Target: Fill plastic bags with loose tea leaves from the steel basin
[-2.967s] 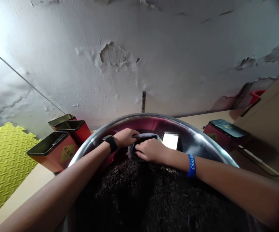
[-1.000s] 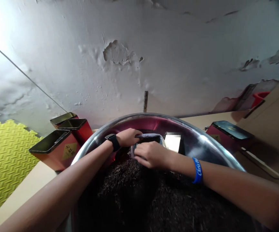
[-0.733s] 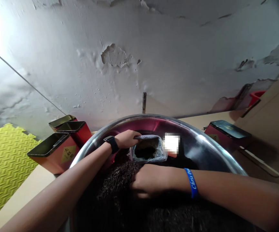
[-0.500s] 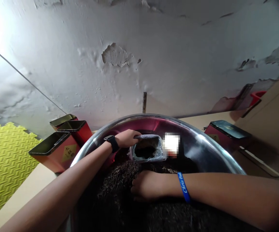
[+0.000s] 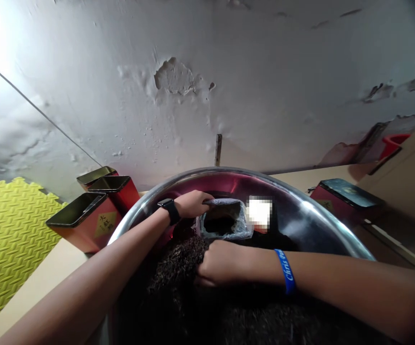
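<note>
A large metal basin (image 5: 315,211) holds a heap of dark loose tea leaves (image 5: 178,261). Inside it, near the far wall, stands a box-shaped container lined with a clear plastic bag (image 5: 245,230), its mouth facing up and dark within. My left hand (image 5: 193,203), a black watch on its wrist, grips the upper left rim of that lining. Just in front of the container, my right hand (image 5: 221,263) is curled closed down in the leaves. Its fingertips are partly hidden by shadow and leaves. A blue wristband (image 5: 285,271) is on my right forearm.
Several open red tins (image 5: 88,225) stand left of the basin on a pale tabletop (image 5: 63,268). Another dark red tin (image 5: 351,191) is at the right. Behind rises a peeling wall (image 5: 264,96); yellow foam matting (image 5: 16,235) lies at far left. A bright blurred patch (image 5: 259,212) sits beside the lined container.
My right hand has shifted slightly up toward the lined container, its fingers more tightly curled. My left hand keeps its hold on the rim. The whole view has moved a little.
</note>
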`<state>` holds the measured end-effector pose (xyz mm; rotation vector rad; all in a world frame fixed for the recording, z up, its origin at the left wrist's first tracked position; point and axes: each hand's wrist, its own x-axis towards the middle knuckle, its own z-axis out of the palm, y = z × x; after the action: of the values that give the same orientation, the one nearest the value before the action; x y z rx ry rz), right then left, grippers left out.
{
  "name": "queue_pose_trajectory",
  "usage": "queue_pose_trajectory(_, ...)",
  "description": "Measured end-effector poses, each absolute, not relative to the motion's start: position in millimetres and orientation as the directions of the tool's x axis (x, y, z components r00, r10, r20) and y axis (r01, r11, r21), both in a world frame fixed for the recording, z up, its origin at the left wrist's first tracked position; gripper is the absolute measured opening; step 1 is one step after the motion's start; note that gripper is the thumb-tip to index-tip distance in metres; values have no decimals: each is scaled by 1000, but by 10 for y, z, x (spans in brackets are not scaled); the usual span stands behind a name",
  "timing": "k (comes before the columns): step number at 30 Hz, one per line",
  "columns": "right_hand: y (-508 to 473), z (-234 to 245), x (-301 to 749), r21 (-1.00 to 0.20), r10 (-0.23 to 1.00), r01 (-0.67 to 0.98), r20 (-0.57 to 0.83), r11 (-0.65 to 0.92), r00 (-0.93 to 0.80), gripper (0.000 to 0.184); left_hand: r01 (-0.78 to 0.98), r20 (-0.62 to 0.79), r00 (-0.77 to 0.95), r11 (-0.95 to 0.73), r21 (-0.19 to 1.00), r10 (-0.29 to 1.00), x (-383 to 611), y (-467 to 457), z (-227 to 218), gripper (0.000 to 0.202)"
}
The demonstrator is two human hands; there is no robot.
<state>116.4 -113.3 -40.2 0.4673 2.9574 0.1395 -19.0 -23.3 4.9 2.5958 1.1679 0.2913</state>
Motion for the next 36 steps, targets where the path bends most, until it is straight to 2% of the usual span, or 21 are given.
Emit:
queue_pose_trajectory(4,-957,-181,1257,107,388,399,112,911,-915,45,692,84,657,-644,325,749,-201,-209,39,28)
queue_pose_trajectory(6,-831,-141,1323,96,445,467,186,879,-876,47,679,94,670,-660,321,736,-202,-198,35,28)
queue_pose_trajectory(8,-708,-156,1380,99,523,549,207,830,-827,45,669,94,682,-670,321,725,-199,-193,32,27)
queue_pose_trajectory(12,-571,-270,1420,150,616,631,137,761,-775,37,667,88,684,-669,328,724,-182,-209,26,27)
queue_pose_trajectory(17,-658,-282,1378,172,550,561,111,810,-828,25,640,86,713,-696,326,696,-174,-241,30,31)
queue_pose_trajectory(22,-935,-191,1307,113,368,398,221,910,-903,34,668,76,681,-661,343,728,-195,-223,30,30)
queue_pose_trajectory(25,-1078,-259,1285,108,270,278,85,954,-959,30,678,62,672,-647,349,738,-203,-210,21,29)
queue_pose_trajectory(27,-1119,-345,1291,124,270,263,-46,957,-962,23,677,62,673,-648,350,737,-203,-208,17,28)
queue_pose_trajectory(29,-1125,-421,1307,128,305,291,-110,948,-946,22,682,67,666,-643,348,743,-201,-211,20,28)
queue_pose_trajectory(33,-1134,-444,1315,94,373,362,-161,927,-914,41,695,58,655,-631,345,754,-199,-225,42,29)
queue_pose_trajectory(36,-1203,-402,1287,7,350,365,-304,931,-886,51,689,64,660,-637,346,749,-195,-237,55,28)
